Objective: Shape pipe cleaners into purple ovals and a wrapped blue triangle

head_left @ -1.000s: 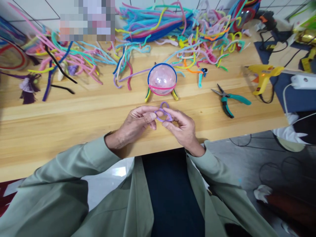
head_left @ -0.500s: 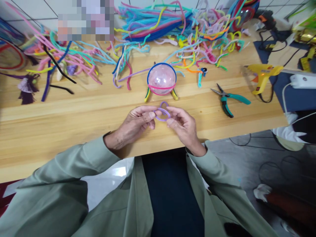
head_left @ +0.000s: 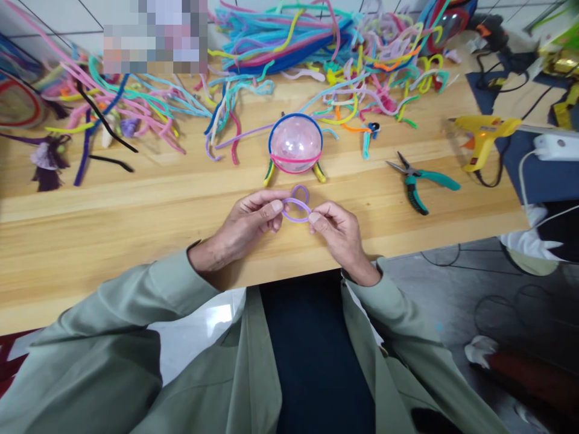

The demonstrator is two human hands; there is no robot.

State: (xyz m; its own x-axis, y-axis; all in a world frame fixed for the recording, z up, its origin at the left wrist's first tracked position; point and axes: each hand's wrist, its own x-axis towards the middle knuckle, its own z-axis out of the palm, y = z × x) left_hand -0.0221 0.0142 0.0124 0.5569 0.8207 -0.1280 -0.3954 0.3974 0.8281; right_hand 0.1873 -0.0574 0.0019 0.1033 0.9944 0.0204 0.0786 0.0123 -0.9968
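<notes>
A purple pipe cleaner [head_left: 296,219] bent into loops is held above the table between my two hands. My left hand [head_left: 256,218] pinches its left side between thumb and fingers. On the right side, my right hand [head_left: 335,230] pinches the same ring with thumb and forefinger. A second, smaller loop of it stands up behind the front ring. Just beyond my hands sits a clear ball [head_left: 296,144] with a blue band over its top, a pink band around its lower part and short yellow-green legs at its base.
Pliers with teal handles [head_left: 432,179] lie open to the right, with a yellow glue gun [head_left: 484,135] farther right. Bundled pipe cleaners [head_left: 284,39] and loose pieces [head_left: 149,114] spread along the back. A purple tassel [head_left: 49,160] lies at the far left. The wooden table's [head_left: 113,241] front edge runs before me.
My right hand has shifted slightly to the right, and its fingers have drawn together at the ring's edge. The front ring now shows more fully between my hands.
</notes>
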